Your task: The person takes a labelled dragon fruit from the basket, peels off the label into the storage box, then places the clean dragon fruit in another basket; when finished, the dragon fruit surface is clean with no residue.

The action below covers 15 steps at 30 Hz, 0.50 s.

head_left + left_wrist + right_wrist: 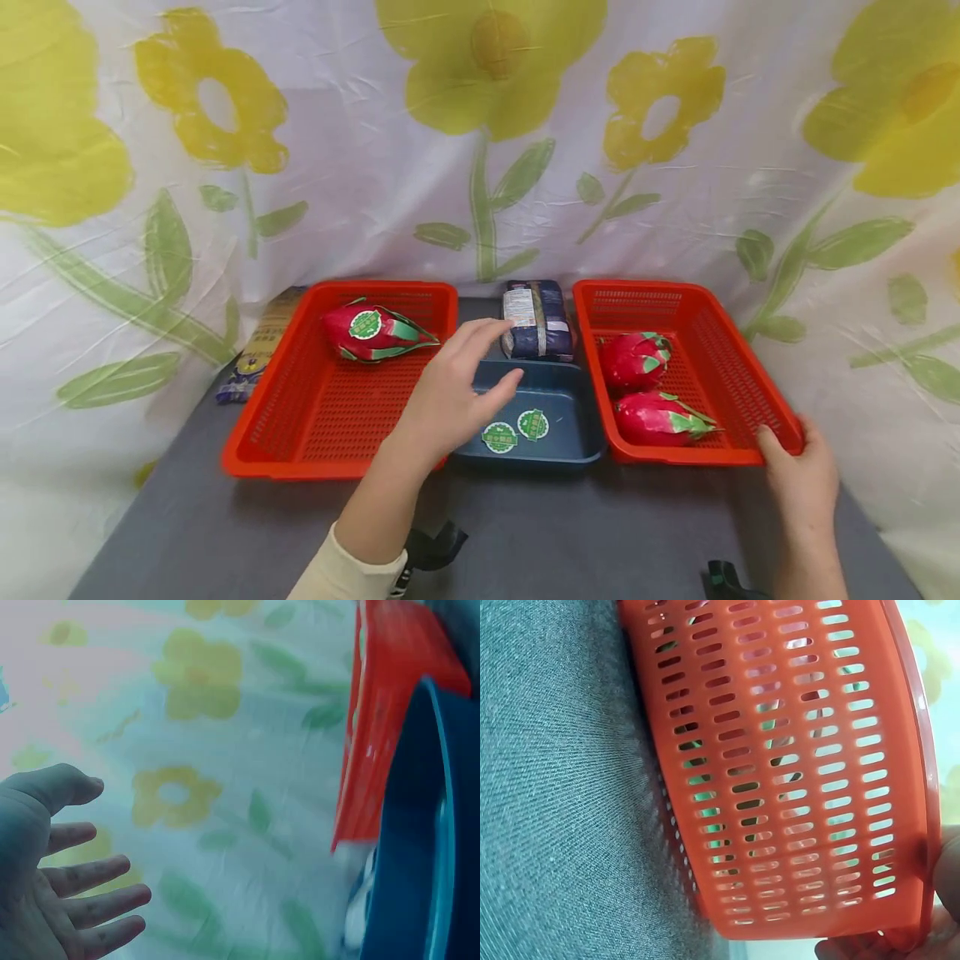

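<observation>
Two red baskets stand on the grey table (pixel 570 533) with a blue tray (pixel 570 392) between them. The left basket (pixel 300 433) holds one dragon fruit (pixel 375 332) at its far end, bearing a round green sticker. The right basket (pixel 738 375) holds two dragon fruits: the far one (pixel 633 360) and the near one (pixel 660 418), lying just beside each other. Two round green stickers (pixel 516 431) lie flat on the tray floor, near its front wall. A dark blue packet (pixel 536 319) stands at the far edge of the tray, against the flowered cloth (pixel 480 142).

The left hand (pixel 457 392) hovers over the gap between the left basket and the tray, fingers (pixel 97 907) straight and spread, holding nothing. The left wrist view confirms an empty palm.

The right hand (pixel 798 475) grips the near right corner of the right basket; the right wrist view shows fingertips (pixel 870 946) curled under the rim. A flat yellow pack (pixel 262 342) lies left of the left basket, at the table's far edge.
</observation>
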Tool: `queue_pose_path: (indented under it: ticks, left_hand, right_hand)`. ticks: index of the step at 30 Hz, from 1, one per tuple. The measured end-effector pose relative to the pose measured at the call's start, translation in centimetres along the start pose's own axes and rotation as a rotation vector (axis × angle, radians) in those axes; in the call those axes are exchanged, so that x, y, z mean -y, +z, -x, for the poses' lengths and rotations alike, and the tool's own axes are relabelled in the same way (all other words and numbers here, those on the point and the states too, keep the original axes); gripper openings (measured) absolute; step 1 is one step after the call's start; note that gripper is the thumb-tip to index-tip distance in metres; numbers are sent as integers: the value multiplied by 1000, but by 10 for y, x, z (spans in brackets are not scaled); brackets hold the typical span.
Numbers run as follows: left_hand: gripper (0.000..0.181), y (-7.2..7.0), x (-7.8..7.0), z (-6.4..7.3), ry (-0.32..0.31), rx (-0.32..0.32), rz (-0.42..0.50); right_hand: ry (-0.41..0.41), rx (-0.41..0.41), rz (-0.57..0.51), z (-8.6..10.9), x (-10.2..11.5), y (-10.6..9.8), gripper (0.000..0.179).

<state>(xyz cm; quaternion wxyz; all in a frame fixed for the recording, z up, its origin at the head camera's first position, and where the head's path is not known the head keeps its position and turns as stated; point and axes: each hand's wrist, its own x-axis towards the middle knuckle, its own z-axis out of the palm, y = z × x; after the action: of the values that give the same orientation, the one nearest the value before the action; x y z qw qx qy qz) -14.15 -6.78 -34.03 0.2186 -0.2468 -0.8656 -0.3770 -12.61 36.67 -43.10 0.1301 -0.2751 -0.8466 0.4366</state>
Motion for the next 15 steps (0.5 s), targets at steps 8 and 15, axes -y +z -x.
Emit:
queue_pose_path:
  ticks: [8,15]
  left_hand:
    - [59,-61,50,55,-132,-245,-22]
    - [47,-99,102,119,-267,-507,-141]
  right_hand:
    - [-116,-138,148,3,-2,2,69]
    - [-438,-353,199,18,3,10,50]
